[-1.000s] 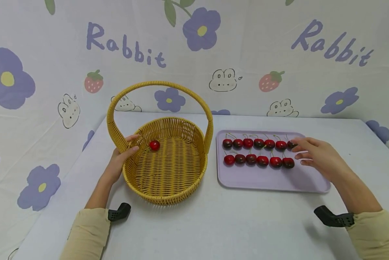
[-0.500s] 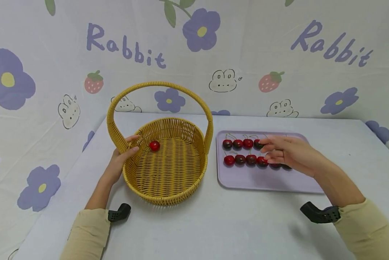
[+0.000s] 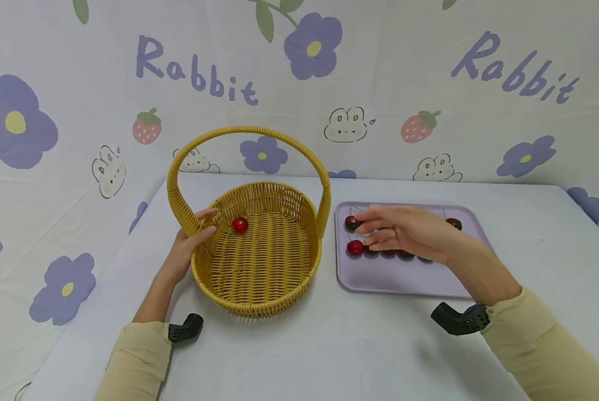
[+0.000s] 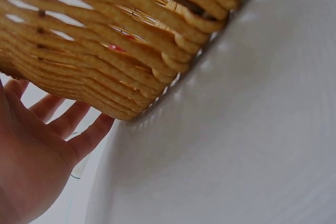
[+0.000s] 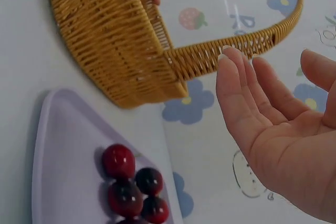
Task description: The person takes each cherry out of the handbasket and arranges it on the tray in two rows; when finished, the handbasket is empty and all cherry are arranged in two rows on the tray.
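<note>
A yellow wicker basket (image 3: 259,262) with a tall arched handle stands left of centre, a red cherry (image 3: 240,225) lying inside it. At its left side my left hand (image 3: 186,245) holds the rim at the handle's foot; the left wrist view has several fingers (image 4: 90,137) against the outer wall. Over the lilac tray (image 3: 394,278) hovers my right hand (image 3: 404,228), fingers slightly bent and apart, nothing between them. Dark red cherries with stems lie in two rows on that tray. One cherry (image 3: 355,248) shows at the near row's left end; my right hand hides many others.
The basket's handle (image 3: 249,130) arches high above the table (image 3: 289,356). A printed cloth (image 3: 374,72) hangs behind the table. At the tray's far right another cherry (image 3: 453,224) shows past my right hand.
My right hand has moved left across the tray, from its right end toward the left end of the cherry rows. The left hand and the basket keep their place.
</note>
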`<action>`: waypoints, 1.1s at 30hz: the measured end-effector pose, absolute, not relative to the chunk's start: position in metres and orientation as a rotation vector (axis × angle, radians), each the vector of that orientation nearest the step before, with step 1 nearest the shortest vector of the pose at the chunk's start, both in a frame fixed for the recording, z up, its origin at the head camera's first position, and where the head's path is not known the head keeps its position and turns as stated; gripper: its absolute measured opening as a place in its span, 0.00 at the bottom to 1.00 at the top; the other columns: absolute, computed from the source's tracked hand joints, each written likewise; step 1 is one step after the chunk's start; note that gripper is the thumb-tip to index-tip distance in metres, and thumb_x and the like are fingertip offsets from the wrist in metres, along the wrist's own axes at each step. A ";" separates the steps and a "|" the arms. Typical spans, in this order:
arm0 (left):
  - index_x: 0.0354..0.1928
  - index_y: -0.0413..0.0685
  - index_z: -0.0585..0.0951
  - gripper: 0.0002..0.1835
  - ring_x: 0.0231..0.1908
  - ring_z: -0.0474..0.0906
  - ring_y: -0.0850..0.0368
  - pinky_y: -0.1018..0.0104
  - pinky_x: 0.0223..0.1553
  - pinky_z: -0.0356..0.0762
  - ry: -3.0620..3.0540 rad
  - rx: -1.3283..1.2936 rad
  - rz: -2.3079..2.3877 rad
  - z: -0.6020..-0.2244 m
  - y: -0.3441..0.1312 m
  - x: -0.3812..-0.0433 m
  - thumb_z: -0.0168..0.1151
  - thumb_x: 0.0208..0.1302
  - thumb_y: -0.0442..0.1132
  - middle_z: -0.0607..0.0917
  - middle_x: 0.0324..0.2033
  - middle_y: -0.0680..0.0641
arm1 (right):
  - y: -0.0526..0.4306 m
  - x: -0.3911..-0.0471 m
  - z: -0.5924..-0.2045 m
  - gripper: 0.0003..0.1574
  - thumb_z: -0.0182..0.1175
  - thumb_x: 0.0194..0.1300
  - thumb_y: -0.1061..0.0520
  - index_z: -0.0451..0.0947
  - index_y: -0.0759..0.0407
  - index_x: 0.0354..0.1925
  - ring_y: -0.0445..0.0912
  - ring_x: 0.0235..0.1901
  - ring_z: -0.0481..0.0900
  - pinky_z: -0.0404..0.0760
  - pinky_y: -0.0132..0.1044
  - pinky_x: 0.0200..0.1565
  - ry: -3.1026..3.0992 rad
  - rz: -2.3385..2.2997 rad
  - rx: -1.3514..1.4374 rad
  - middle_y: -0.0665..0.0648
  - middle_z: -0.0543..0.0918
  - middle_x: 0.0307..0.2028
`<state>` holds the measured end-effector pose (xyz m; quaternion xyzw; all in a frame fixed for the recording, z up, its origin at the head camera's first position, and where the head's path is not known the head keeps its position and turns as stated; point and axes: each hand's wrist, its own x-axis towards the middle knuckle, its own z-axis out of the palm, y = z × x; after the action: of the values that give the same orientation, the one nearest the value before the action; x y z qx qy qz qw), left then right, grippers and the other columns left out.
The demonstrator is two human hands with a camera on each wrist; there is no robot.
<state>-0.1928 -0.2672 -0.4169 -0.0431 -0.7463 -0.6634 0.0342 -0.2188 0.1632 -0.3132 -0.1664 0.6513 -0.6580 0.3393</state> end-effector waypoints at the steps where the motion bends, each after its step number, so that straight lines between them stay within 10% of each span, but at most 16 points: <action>1: 0.68 0.40 0.63 0.27 0.65 0.59 0.45 0.51 0.65 0.52 -2.295 -0.131 -2.041 -0.417 -0.267 -0.193 0.51 0.70 0.40 0.62 0.68 0.42 | 0.160 -0.219 -0.313 0.29 0.48 0.74 0.50 0.65 0.71 0.62 0.52 0.43 0.80 0.75 0.45 0.52 1.693 -1.707 -0.440 0.64 0.76 0.49; 33: 0.67 0.39 0.64 0.26 0.67 0.57 0.46 0.50 0.65 0.50 -2.278 -0.157 -2.029 -0.419 -0.268 -0.193 0.52 0.69 0.40 0.62 0.68 0.41 | 0.037 -0.224 -0.305 0.26 0.48 0.74 0.51 0.67 0.65 0.63 0.54 0.50 0.78 0.74 0.44 0.53 1.740 -1.496 -0.527 0.67 0.75 0.54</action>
<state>-0.1935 -0.2680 -0.4186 -0.0513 -0.7450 -0.6637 0.0435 -0.2237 0.0367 -0.3047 -0.2068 0.6825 -0.5867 0.3837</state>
